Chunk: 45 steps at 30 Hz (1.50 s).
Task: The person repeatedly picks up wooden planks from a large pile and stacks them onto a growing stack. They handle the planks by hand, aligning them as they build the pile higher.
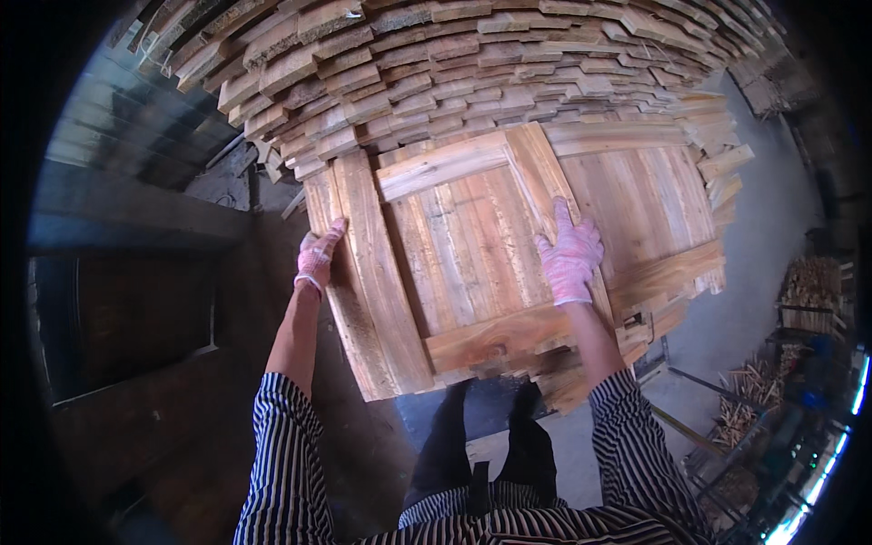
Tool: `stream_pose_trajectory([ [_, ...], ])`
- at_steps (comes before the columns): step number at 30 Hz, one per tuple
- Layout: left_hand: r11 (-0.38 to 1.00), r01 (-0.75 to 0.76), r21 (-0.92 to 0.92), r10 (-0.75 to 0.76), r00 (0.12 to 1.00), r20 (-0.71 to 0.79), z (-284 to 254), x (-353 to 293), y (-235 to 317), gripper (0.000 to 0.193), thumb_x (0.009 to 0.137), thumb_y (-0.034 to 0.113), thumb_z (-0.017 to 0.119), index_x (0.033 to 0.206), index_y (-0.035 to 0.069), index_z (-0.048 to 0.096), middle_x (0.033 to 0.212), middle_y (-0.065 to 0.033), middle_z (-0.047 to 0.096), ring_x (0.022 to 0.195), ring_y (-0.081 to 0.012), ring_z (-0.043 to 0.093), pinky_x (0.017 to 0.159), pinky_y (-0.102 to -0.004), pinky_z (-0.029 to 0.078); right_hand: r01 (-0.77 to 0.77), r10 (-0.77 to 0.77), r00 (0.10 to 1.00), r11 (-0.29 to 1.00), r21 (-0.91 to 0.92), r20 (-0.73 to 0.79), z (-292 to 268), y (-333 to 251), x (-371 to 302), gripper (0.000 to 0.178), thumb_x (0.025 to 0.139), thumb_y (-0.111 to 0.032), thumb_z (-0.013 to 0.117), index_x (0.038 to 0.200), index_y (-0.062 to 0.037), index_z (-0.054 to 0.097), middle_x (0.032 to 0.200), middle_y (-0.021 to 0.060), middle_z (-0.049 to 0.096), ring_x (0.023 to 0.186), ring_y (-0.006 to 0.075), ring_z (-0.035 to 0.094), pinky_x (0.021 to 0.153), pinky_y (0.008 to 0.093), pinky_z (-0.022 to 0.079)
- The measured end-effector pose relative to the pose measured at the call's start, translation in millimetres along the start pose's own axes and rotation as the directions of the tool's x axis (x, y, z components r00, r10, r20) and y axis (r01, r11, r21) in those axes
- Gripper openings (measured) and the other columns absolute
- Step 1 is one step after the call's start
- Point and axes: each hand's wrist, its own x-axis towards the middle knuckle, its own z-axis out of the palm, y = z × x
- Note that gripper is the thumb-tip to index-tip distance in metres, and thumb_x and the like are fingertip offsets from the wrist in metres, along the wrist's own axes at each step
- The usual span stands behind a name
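A framed wooden panel (pixel 454 236), with broad boards along its sides and narrow planks set between, lies tilted in front of me. My left hand (pixel 318 256), in a pink and white knitted glove, is closed around its left edge, the thumb on the face and the other fingers mostly hidden. In a matching glove, my right hand (pixel 572 259) grips the right-hand side board, thumb on the face and fingers at its outer edge. Under and to the right of this panel lies another wooden panel (pixel 636 204), partly covered.
A tall stack of rough boards (pixel 472 73) rises just beyond the panels. A dark cabinet-like structure (pixel 145 309) stands at left. On the right are grey floor (pixel 772 209), a pile of wood pieces (pixel 813 291) and a metal frame (pixel 708 400) near more sticks.
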Motion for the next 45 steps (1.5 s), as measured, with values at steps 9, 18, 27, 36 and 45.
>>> stream_pose_trajectory([
  [9, 0.999, 0.031, 0.010, -0.031, 0.999, -0.009, 5, -7, 16, 0.063, 0.080, 0.054, 0.088, 0.108, 0.001, 0.069, 0.093, -0.0035, 0.069, 0.079, -0.0123, 0.059, 0.072, -0.0293, 0.050, 0.143, -0.236, 0.958, 0.885, 0.444, 0.162, 29, -202, -51, 0.078, 0.094, -0.056, 0.065, 0.159, -0.0212, 0.038, 0.156, 0.0308, 0.037, 0.137, 0.0459, 0.047, 0.109, 0.0622, 0.040],
  [18, 0.985, 0.156, -0.077, -0.155, 0.988, 0.014, 0, -3, 12, 0.061, 0.082, 0.053, 0.085, 0.107, -0.001, 0.072, 0.097, -0.0034, 0.070, 0.083, -0.0150, 0.064, 0.076, -0.0323, 0.052, -0.026, 0.024, 0.999, 0.999, 0.045, 0.048, 7, 15, -1, 0.080, 0.081, -0.056, 0.076, 0.151, -0.0272, 0.051, 0.136, 0.0228, 0.055, 0.121, 0.0367, 0.057, 0.100, 0.0506, 0.048],
  [27, 0.985, 0.169, 0.015, -0.169, 0.966, 0.194, 8, 15, -2, 0.067, 0.094, 0.061, 0.069, 0.112, -0.004, 0.071, 0.105, -0.0083, 0.069, 0.096, -0.0185, 0.063, 0.087, -0.0317, 0.051, 0.142, -0.139, 0.989, 0.839, 0.526, -0.046, 21, -126, -32, 0.072, 0.083, -0.061, 0.069, 0.135, -0.0125, 0.060, 0.110, 0.0186, 0.060, 0.102, 0.0331, 0.057, 0.080, 0.0511, 0.042],
  [36, 0.837, -0.170, 0.520, 0.248, 0.965, -0.083, 40, -14, 33, 0.095, 0.089, 0.056, 0.077, 0.148, -0.010, 0.044, 0.133, -0.0247, 0.063, 0.116, -0.0304, 0.064, 0.102, -0.0422, 0.051, 0.438, 0.006, 0.874, 0.424, 0.792, -0.486, 50, -102, -90, 0.060, 0.091, -0.047, 0.071, 0.138, -0.0101, 0.060, 0.145, 0.0283, 0.049, 0.130, 0.0455, 0.053, 0.107, 0.0562, 0.043],
  [45, 0.952, -0.276, 0.134, 0.102, 0.698, 0.709, 193, -404, 33, 0.054, 0.105, 0.011, 0.059, 0.155, 0.002, 0.041, 0.150, -0.0174, 0.055, 0.139, -0.0285, 0.051, 0.119, -0.0431, 0.039, -0.347, 0.044, 0.892, 0.705, 0.619, 0.449, 190, 200, -330, 0.024, 0.095, -0.028, 0.057, 0.103, -0.0088, 0.069, 0.114, 0.0118, 0.070, 0.111, 0.0337, 0.063, 0.091, 0.0435, 0.054],
])
